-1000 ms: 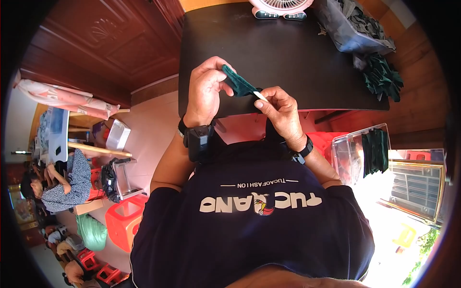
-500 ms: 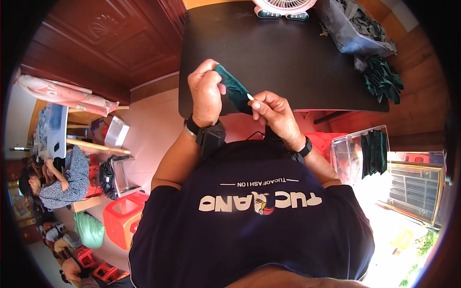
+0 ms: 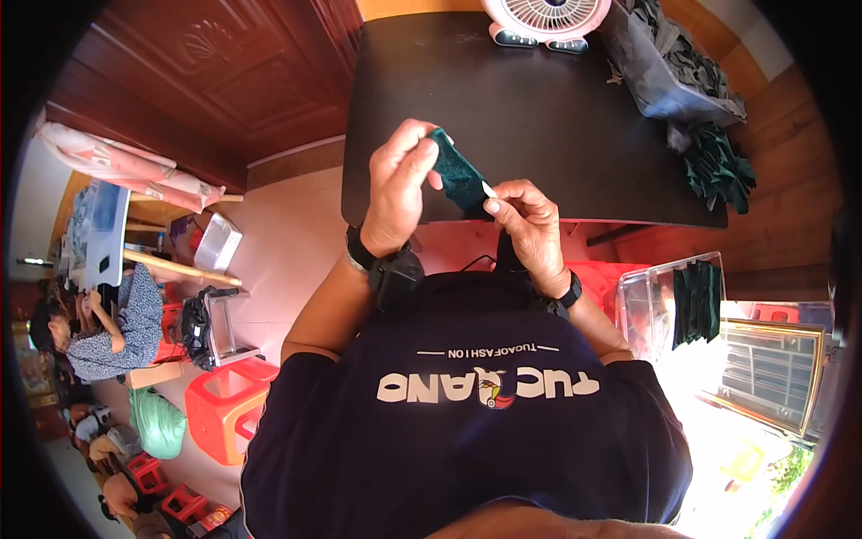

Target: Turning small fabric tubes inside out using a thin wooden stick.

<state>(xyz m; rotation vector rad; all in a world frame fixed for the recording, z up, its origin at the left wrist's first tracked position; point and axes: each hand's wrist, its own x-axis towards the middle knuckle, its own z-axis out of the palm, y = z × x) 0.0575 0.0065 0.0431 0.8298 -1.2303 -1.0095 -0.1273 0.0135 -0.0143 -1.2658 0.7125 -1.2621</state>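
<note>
Green strip (image 3: pixel 461 180), bin (image 3: pixel 662 95) of cloth (image 3: pixel 687 61)

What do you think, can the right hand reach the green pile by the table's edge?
Probably yes: bare black table lies between the right hand and green pile, though that hand pinches a green strip.

Between my left hand (image 3: pixel 400 184) and right hand (image 3: pixel 530 225), the green strip (image 3: pixel 461 175) is cloth with a velvety nap; beyond it the dark tabletop (image 3: pixel 503 99) looks smooth and matt. Ahead of my hands the pink fan (image 3: pixel 499 13) is smooth plastic, to their right the clear box (image 3: pixel 642 301) looks like glossy plastic, and to their left the reddish-brown door (image 3: pixel 180 85) looks like polished wood.
</note>
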